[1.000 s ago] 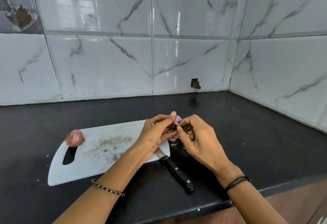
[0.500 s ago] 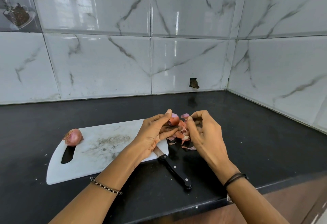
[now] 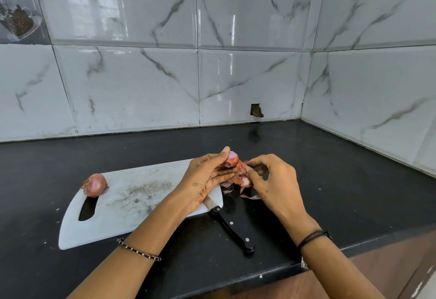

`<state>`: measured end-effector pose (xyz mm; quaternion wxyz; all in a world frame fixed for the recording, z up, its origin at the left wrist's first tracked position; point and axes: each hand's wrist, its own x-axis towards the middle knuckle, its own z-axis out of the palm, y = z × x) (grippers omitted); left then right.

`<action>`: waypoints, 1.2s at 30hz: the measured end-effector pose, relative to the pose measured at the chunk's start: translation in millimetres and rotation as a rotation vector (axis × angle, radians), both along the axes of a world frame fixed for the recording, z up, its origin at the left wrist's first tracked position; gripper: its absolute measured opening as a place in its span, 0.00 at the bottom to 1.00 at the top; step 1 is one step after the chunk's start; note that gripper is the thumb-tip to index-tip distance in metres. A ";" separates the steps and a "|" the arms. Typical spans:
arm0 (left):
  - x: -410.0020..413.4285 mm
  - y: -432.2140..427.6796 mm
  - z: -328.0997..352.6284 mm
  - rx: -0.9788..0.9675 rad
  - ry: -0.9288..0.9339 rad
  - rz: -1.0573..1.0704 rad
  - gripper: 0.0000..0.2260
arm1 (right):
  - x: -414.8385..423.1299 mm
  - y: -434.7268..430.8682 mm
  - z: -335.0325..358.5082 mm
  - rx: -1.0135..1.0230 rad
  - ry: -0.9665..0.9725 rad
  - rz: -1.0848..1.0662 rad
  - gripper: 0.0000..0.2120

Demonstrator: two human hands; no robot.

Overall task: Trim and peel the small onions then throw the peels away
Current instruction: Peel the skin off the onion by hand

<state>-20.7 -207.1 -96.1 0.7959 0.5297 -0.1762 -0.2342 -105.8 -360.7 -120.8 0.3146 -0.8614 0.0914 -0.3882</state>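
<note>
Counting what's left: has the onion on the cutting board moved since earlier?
No. The onion stays at the far end of the handle slot.

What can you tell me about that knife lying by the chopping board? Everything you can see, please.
The knife is small, with a black handle that looks like plastic, studded with silver rivets, and a plain metal blade. It lies flat and slanted. The blade rests on the near right corner of the white cutting board, its tip hidden behind the left hand. The handle lies out on the black counter, pointing toward the person. No hand holds it.
</note>
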 end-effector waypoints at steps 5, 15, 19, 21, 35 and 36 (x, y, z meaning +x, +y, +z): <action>0.0 0.6 -0.2 -0.017 0.001 -0.031 0.17 | -4.1 7.4 6.5 0.001 -0.041 0.071 0.09; -1.3 1.7 -0.9 -0.012 -0.055 -0.032 0.13 | -8.6 15.1 13.0 0.087 -0.077 0.186 0.04; -1.0 1.5 -0.5 0.001 -0.028 -0.022 0.16 | -7.0 14.0 11.5 0.087 -0.060 0.167 0.03; -0.7 2.1 -0.8 -0.001 -0.011 -0.026 0.17 | -7.2 13.4 11.8 0.093 -0.057 0.137 0.04; 0.7 1.3 3.0 0.030 0.067 0.011 0.16 | -5.0 5.9 7.6 0.078 0.041 -0.129 0.04; 1.0 1.0 3.1 0.028 0.070 0.011 0.16 | -5.3 5.8 8.1 0.083 0.045 -0.142 0.05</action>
